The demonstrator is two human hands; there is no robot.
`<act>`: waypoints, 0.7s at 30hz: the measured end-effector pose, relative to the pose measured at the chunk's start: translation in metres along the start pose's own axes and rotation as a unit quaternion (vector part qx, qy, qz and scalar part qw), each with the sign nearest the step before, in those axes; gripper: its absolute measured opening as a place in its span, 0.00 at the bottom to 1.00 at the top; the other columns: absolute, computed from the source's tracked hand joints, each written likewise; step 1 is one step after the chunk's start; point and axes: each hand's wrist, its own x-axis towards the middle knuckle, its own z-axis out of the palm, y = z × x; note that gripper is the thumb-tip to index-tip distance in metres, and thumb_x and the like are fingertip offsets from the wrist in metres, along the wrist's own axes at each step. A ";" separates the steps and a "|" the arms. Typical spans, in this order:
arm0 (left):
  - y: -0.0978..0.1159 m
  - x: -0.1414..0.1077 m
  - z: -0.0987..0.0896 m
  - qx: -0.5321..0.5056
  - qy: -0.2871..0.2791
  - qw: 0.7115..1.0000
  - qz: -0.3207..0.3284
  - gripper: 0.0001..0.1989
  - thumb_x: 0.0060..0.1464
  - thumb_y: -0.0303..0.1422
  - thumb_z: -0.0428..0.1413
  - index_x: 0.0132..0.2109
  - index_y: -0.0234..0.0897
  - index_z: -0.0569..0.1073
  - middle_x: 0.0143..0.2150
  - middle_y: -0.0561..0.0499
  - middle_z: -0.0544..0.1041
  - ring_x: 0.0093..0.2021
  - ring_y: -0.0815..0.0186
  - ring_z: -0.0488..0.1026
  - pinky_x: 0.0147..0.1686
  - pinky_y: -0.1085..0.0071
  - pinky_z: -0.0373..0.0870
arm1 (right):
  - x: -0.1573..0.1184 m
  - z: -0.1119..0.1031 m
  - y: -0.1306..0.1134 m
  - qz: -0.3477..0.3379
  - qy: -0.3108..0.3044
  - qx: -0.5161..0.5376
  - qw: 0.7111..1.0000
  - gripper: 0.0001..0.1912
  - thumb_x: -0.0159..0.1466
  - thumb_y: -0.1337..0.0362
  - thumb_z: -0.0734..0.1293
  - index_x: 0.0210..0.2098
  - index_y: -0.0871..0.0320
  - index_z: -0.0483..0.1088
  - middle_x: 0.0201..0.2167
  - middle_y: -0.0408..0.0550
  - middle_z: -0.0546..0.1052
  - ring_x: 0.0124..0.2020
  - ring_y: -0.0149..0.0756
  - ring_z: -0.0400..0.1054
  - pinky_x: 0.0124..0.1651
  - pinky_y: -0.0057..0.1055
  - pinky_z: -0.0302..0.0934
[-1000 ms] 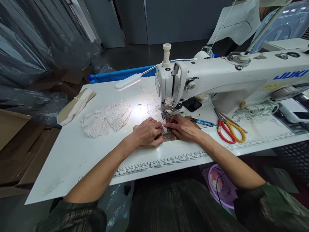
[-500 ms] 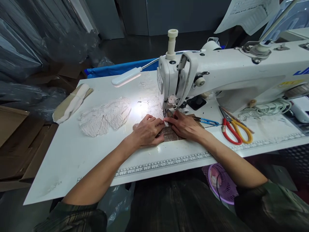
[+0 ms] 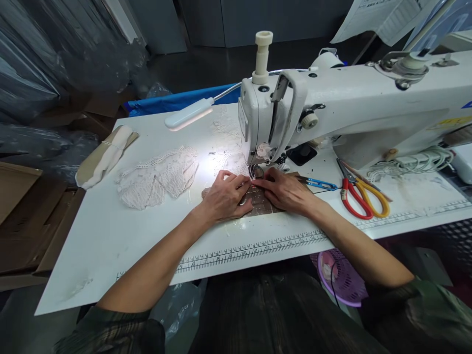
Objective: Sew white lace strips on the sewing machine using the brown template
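A white sewing machine (image 3: 254,118) stands over the table, its presser foot (image 3: 255,171) down among the fingertips. White lace (image 3: 235,163) lies beside and behind the foot. My left hand (image 3: 227,196) is left of the foot, fingers bent and pressed together on the lace edge, thumb lower down. From the right, my right hand (image 3: 285,191) has its index finger and thumb closed at the lace edge in front of the foot. The fingers hide most of the lace there. Under both hands is a brown, shiny taped sheet (image 3: 263,206).
Left on the white table (image 3: 147,241) lie a gathered lace piece (image 3: 158,177) and a tied fabric bundle (image 3: 106,156). Blue thread snips (image 3: 320,184) and red-and-yellow scissors (image 3: 363,196) lie right of my right hand. A lamp (image 3: 190,114) shines from above. Below hangs a purple basket (image 3: 341,280).
The view has shifted slightly. Both hands stay close to the presser foot, with only small finger movements, and less lace shows between them.
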 end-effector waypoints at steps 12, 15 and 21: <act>0.000 0.008 -0.002 0.023 -0.042 0.997 -0.054 0.21 0.63 0.41 0.49 0.53 0.32 0.74 0.56 0.40 0.74 0.48 0.55 0.74 0.54 0.52 0.64 | -0.004 -0.001 -0.007 0.014 0.000 -0.020 1.000 0.23 0.71 0.67 0.54 0.62 0.57 0.67 0.44 0.60 0.71 0.39 0.45 0.68 0.43 0.41 0.65; 0.000 0.009 -0.003 0.029 -0.057 0.996 -0.061 0.23 0.63 0.43 0.48 0.56 0.31 0.72 0.57 0.40 0.74 0.48 0.54 0.73 0.53 0.52 0.64 | -0.007 -0.007 0.002 0.016 0.002 0.040 0.999 0.22 0.72 0.64 0.54 0.61 0.56 0.69 0.43 0.57 0.72 0.35 0.40 0.68 0.41 0.37 0.64; -0.001 0.009 0.001 0.038 -0.045 0.996 -0.068 0.25 0.63 0.44 0.48 0.57 0.30 0.71 0.58 0.39 0.73 0.46 0.55 0.74 0.51 0.52 0.64 | 0.004 -0.015 0.021 0.113 -0.014 0.204 0.972 0.25 0.74 0.54 0.52 0.41 0.59 0.77 0.34 0.51 0.76 0.33 0.38 0.69 0.39 0.34 0.62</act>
